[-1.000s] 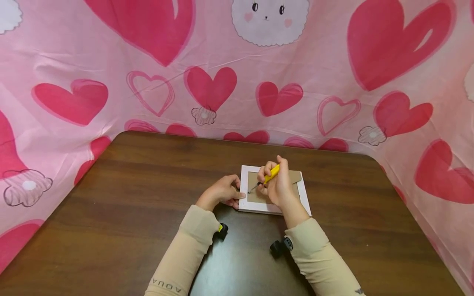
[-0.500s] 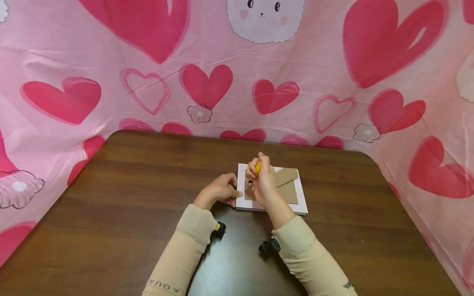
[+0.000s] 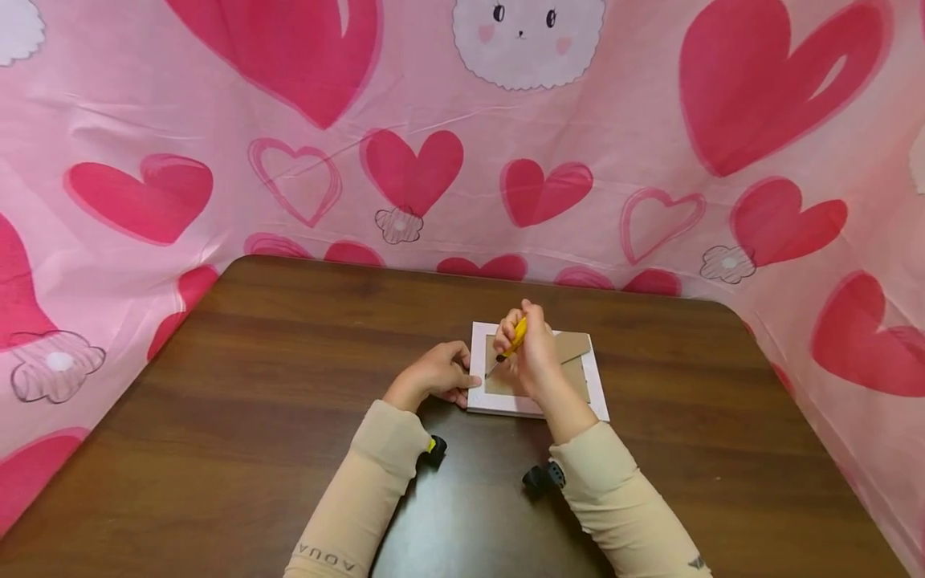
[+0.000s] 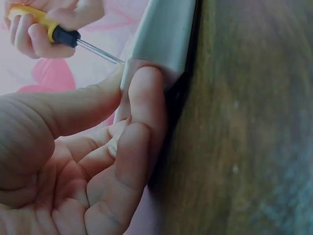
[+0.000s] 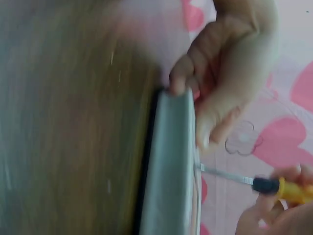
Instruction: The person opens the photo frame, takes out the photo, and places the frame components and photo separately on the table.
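A white picture frame (image 3: 537, 408) lies face down on the table, its brown backing board (image 3: 509, 387) and stand flap (image 3: 573, 346) upward. My left hand (image 3: 433, 372) grips the frame's left edge, thumb on top and fingers against the side, as the left wrist view shows. In my right hand (image 3: 535, 353) is a yellow-handled screwdriver (image 3: 516, 338) with a black collar, held tilted. Its metal shaft (image 5: 227, 175) slants down to the left inner edge of the frame, close to my left thumb. The exact contact of the tip is too small to tell.
The dark wooden table (image 3: 253, 385) extends on all sides of the frame. A pink cloth (image 3: 325, 160) printed with hearts hangs behind and beside it. A small black camera (image 3: 433, 451) sits on the left wrist and another camera (image 3: 538, 479) on the right.
My right hand has turned and shifted with the screwdriver, left and then partly back right, its tip staying near the same inner edge. My left hand keeps its grip on the frame.
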Demonstrator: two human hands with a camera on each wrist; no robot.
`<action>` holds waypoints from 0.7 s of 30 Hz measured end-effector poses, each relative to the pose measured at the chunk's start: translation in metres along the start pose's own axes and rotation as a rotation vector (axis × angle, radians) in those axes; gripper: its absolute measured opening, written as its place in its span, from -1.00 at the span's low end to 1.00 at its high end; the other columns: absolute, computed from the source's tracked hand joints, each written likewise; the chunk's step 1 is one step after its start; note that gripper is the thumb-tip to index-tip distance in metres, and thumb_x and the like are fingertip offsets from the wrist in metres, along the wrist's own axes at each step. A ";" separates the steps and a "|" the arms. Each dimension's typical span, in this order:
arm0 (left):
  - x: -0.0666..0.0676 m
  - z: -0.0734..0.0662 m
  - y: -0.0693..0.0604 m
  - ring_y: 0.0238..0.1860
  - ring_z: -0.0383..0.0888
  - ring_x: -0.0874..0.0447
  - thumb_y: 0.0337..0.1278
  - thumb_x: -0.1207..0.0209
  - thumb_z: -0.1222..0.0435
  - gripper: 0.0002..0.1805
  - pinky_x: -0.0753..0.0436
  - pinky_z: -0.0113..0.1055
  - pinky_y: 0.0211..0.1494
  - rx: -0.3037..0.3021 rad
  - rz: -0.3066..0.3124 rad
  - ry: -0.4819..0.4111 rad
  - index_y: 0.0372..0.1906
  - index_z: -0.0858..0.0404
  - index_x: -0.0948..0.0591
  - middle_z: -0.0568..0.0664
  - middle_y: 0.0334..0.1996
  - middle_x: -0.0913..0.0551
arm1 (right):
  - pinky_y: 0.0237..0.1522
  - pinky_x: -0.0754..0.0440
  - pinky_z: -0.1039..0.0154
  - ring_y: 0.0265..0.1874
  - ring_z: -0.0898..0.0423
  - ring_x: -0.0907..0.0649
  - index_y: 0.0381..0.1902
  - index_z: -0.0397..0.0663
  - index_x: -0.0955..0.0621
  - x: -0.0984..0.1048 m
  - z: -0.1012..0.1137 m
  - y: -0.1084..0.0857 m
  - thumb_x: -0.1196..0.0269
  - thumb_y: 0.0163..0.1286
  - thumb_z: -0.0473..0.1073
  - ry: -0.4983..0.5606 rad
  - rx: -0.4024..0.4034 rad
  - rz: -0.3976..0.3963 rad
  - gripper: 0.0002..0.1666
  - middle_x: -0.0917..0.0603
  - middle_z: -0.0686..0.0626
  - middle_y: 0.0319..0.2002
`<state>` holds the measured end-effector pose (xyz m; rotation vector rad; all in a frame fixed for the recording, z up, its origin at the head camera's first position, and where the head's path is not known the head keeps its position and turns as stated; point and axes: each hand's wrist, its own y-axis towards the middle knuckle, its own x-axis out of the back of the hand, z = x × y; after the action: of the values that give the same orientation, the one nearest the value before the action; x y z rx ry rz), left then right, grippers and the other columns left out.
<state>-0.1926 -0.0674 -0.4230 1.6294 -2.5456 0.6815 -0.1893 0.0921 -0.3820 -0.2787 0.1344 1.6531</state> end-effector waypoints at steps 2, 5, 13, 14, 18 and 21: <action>-0.001 -0.001 0.000 -0.72 -0.21 -0.56 0.22 -0.28 0.39 -0.71 -0.51 -0.42 -0.60 -0.001 0.008 -0.007 -0.18 0.34 -0.37 0.02 -0.69 -0.54 | -0.50 -0.34 0.26 -0.62 0.11 -0.42 -0.68 -0.03 -0.30 0.004 0.003 0.001 0.31 0.60 0.07 -0.101 0.033 0.017 -0.36 -0.38 0.05 -0.72; -0.003 -0.002 0.000 -0.72 -0.21 -0.56 0.22 -0.28 0.40 -0.71 -0.51 -0.43 -0.60 0.005 0.013 -0.027 -0.17 0.34 -0.36 0.03 -0.69 -0.55 | -0.47 -0.40 0.28 -0.59 0.12 -0.49 -0.60 -0.08 -0.38 0.005 0.004 0.003 0.29 0.62 0.00 -0.215 0.139 0.048 -0.42 -0.47 0.03 -0.69; -0.006 -0.002 0.002 -0.72 -0.21 -0.58 0.23 -0.27 0.42 -0.73 -0.51 -0.42 -0.60 -0.009 0.005 -0.034 -0.20 0.34 -0.36 0.03 -0.70 -0.54 | -0.48 -0.41 0.37 -0.62 0.14 -0.44 -0.55 -0.11 -0.41 -0.015 -0.006 0.003 0.23 0.64 -0.08 -0.079 0.320 0.075 -0.47 -0.45 0.04 -0.69; -0.006 -0.002 0.002 -0.72 -0.21 -0.57 0.22 -0.27 0.42 -0.73 -0.51 -0.42 -0.60 -0.012 0.001 -0.027 -0.21 0.35 -0.36 0.03 -0.71 -0.54 | -0.48 -0.38 0.36 -0.63 0.13 -0.40 -0.60 -0.12 -0.39 -0.018 -0.008 0.003 0.23 0.64 -0.09 -0.064 0.332 0.073 -0.44 -0.41 0.04 -0.70; -0.006 -0.002 0.001 -0.73 -0.22 -0.56 0.21 -0.27 0.44 -0.74 -0.52 -0.42 -0.60 -0.014 -0.020 -0.005 -0.21 0.35 -0.38 0.03 -0.71 -0.53 | -0.48 -0.30 0.35 -0.64 0.12 -0.29 -0.73 -0.11 -0.26 -0.029 -0.014 0.002 0.20 0.64 -0.09 -0.077 0.373 0.083 -0.37 -0.28 0.06 -0.71; -0.006 -0.001 0.000 -0.73 -0.21 -0.56 0.19 -0.28 0.46 -0.74 -0.52 -0.41 -0.60 -0.006 -0.022 0.003 -0.22 0.36 -0.38 0.04 -0.71 -0.52 | -0.48 -0.25 0.35 -0.66 0.15 -0.25 -0.76 -0.11 -0.20 -0.033 -0.017 0.001 0.18 0.64 -0.10 -0.092 0.384 0.075 -0.35 -0.22 0.07 -0.72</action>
<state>-0.1904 -0.0615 -0.4237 1.6506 -2.5210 0.6730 -0.1857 0.0559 -0.3899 0.0945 0.3907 1.6730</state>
